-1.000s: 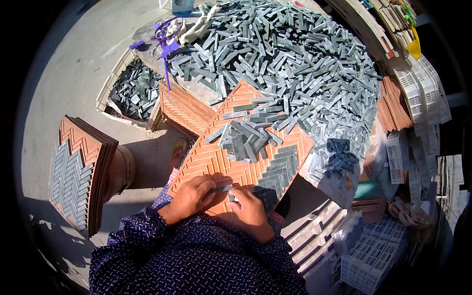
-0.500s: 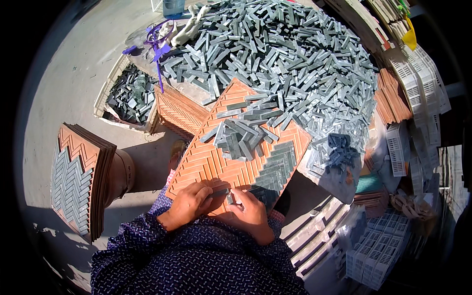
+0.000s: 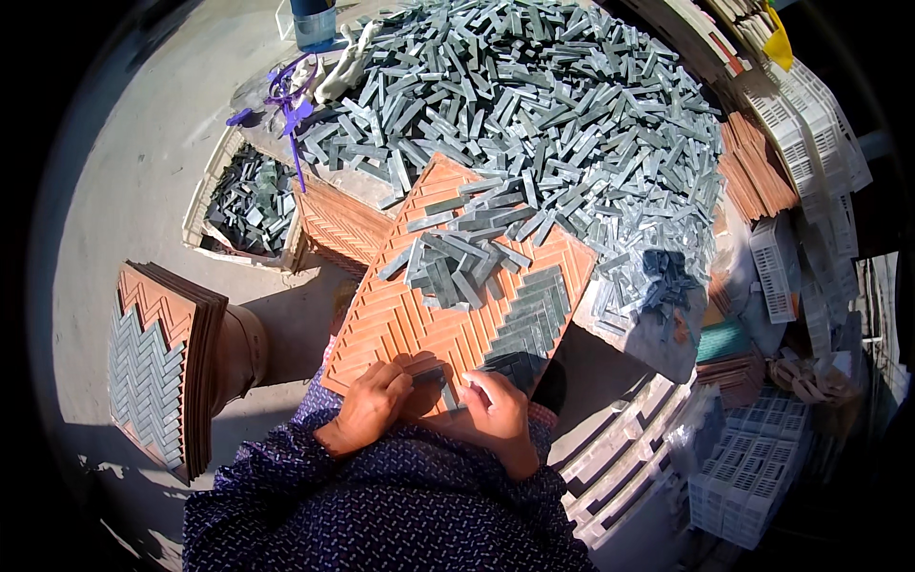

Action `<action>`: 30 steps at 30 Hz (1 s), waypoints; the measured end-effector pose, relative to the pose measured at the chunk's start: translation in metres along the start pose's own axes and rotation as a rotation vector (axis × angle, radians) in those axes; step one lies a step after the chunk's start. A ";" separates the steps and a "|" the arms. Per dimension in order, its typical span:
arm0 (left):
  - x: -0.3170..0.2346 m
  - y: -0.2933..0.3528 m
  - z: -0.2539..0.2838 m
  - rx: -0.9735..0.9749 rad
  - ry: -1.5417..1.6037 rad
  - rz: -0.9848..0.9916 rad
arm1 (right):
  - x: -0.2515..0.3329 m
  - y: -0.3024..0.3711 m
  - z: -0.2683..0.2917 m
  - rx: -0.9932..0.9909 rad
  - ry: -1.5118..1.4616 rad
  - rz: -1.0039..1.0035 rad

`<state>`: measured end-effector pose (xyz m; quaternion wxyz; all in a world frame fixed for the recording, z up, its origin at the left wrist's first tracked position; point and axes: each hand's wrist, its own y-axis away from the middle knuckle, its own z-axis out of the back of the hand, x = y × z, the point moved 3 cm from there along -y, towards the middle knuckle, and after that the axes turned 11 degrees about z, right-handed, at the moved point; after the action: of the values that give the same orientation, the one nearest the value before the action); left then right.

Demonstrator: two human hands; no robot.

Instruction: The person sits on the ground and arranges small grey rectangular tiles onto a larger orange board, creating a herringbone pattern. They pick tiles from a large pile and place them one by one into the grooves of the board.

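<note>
An orange grooved tray (image 3: 381,329) with a herringbone pattern lies across my lap. Dark grey-green stone strips (image 3: 534,319) fill its grooves along the right side, and a loose heap of strips (image 3: 457,257) sits on its upper middle. Two strips (image 3: 431,378) lie at the near edge, between my hands. My left hand (image 3: 370,407) rests at that edge with its fingers curled together; what they hold, if anything, is hidden. Just right of the strips, my right hand (image 3: 499,418) is bent, thumb and forefinger slightly apart, with nothing visible between them.
A large pile of strips (image 3: 534,105) covers the table ahead. Left of it stands a crate (image 3: 195,224) of dark pieces. A stack of filled trays (image 3: 152,372) sits at far left. White plastic baskets (image 3: 748,477) and a slatted pallet (image 3: 620,458) are at right.
My right hand has let go of a small strip, which now lies in the tray, and has drawn slightly to the right. My left hand stays near the same place.
</note>
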<state>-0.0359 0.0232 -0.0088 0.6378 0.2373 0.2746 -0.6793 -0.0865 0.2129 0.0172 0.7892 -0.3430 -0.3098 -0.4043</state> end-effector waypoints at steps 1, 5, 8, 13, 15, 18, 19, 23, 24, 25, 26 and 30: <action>-0.001 -0.001 -0.002 -0.017 0.008 -0.001 | -0.001 -0.006 0.000 -0.004 0.025 0.012; -0.003 -0.004 -0.004 -0.068 0.068 0.004 | -0.010 -0.045 -0.006 -0.097 0.148 0.110; -0.003 -0.005 -0.004 -0.031 0.074 0.008 | -0.022 -0.082 -0.012 -0.144 0.226 0.130; -0.002 -0.007 -0.001 -0.061 0.097 0.028 | -0.043 -0.099 -0.010 -0.039 0.220 0.175; 0.000 -0.004 -0.003 -0.067 0.077 0.046 | -0.041 -0.084 -0.006 -0.034 0.103 0.076; 0.000 -0.002 -0.006 -0.003 0.046 0.087 | -0.032 -0.058 -0.002 0.000 -0.106 0.011; -0.001 -0.007 -0.004 0.034 0.044 0.092 | -0.029 -0.051 0.000 0.036 -0.175 -0.017; -0.005 -0.015 0.008 0.050 0.129 0.075 | -0.025 -0.036 -0.001 0.293 -0.191 -0.015; -0.002 -0.015 0.007 0.032 0.131 0.094 | -0.023 -0.036 -0.003 0.331 -0.154 0.010; 0.001 -0.015 0.008 0.012 0.128 0.115 | -0.021 -0.037 -0.005 0.339 -0.148 0.041; 0.003 -0.015 0.009 -0.008 0.125 0.137 | -0.020 -0.039 -0.007 0.349 -0.142 0.072; 0.007 -0.021 0.021 -0.035 0.174 0.240 | -0.022 -0.040 -0.009 0.431 -0.101 0.134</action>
<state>-0.0565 0.0041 0.0037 0.6923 0.3154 0.3101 -0.5701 -0.1292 0.1980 0.0067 0.8528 -0.2062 -0.4046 -0.2578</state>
